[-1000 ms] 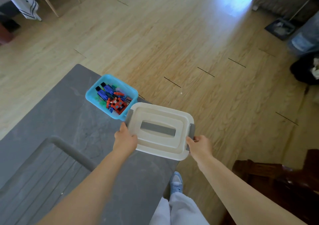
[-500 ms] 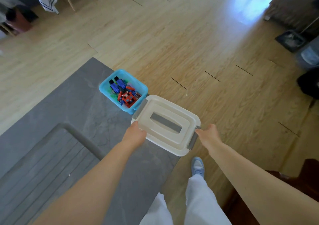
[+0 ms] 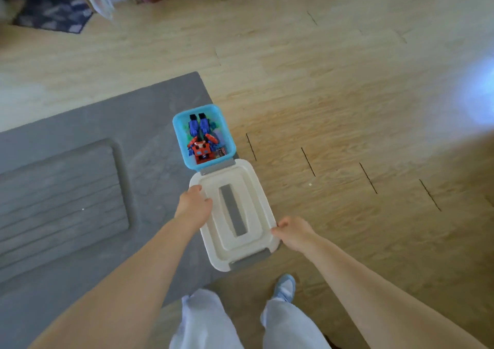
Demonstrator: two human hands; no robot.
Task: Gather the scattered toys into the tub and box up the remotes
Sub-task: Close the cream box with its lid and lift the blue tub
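Near the corner of a grey stone-look tabletop [image 3: 80, 140], seen from the head camera, stands a square light-blue plastic tub [image 3: 177, 132] holding a heap of toys: a red-and-blue robot figure [image 3: 201, 149] lies on top, with other blue and green pieces under it. Just beside the tub, touching or nearly touching its near wall, sits a white plastic storage box [image 3: 260, 201] with a closed lid, a flat grey handle [image 3: 233, 209] set into the top and grey latches at both ends; what it holds cannot be seen. The left hand [image 3: 193, 207] curls its fingers over the box's left long edge, and the right hand [image 3: 292, 232] pinches the right long edge near the closer corner. The box overhangs the table's right edge. Beyond that edge lies pale wooden plank flooring [image 3: 347, 94], wide open to the right and ahead. Light trouser legs [image 3: 203, 322] and a blue shoe [image 3: 284, 287] stand at the table's near corner.
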